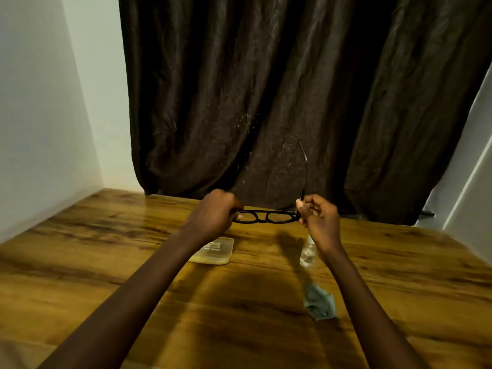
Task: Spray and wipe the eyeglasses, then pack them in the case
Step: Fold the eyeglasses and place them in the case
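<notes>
Hands hold eyeglasses level above surface: left hand pinches L rim end, right hand grips R hinge, temple standing up, prob. for inspecting lenses. Case at 7 o'clock, spray bottle at 5, cloth nearer, w/in reach.

A few short lines of pale print are borne on the lid of the yellowish translucent case, which lies on the table. The print is seen upside down in the head view, is blurred, and is partly covered by the left forearm, so that no word, brand or number can be made out with certainty. Nothing else legible is shown.
</notes>
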